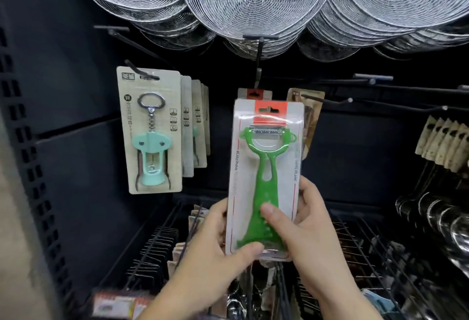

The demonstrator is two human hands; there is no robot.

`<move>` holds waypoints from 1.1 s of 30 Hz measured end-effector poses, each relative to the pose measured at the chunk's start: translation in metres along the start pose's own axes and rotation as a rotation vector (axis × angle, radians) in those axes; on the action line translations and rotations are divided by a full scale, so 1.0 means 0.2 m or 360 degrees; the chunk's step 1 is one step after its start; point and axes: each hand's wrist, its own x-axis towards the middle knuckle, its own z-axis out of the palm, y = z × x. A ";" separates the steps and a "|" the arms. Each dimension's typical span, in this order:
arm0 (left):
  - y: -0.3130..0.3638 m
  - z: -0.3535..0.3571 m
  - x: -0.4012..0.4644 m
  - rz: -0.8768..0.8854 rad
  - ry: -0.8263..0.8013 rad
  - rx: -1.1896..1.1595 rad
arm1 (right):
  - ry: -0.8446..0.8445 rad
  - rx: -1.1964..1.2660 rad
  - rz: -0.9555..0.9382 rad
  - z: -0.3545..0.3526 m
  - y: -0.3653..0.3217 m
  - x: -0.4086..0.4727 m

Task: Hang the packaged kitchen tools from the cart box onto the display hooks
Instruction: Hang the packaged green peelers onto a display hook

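Both hands, left (215, 241) and right (302, 228), grip the green peeler pack (264, 180) upright below a display hook (258, 76)

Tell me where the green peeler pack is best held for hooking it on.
Probably low down, as now: the left hand and right hand pinch the bottom edges of the green peeler pack from either side. It stands upright, so this grip leaves the hang hole at the top free for the hook.

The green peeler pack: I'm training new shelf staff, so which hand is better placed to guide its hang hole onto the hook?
Probably the right hand: it grips the peeler pack higher up its edge, nearer the hook. The left hand pinches the bottom corner.
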 end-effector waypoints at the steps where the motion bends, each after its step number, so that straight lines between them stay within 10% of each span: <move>1: 0.01 0.00 0.00 0.0023 0.0043 0.0009 | -0.0018 -0.0033 -0.0030 0.01 -0.01 0.00; 21: 0.12 -0.07 0.05 0.0320 0.0088 0.0022 | -0.0196 -0.0398 -0.0384 0.03 -0.14 0.05; 33: 0.09 -0.03 0.19 0.0132 0.0324 0.0056 | 0.0277 -0.0519 -0.0195 0.06 -0.04 0.19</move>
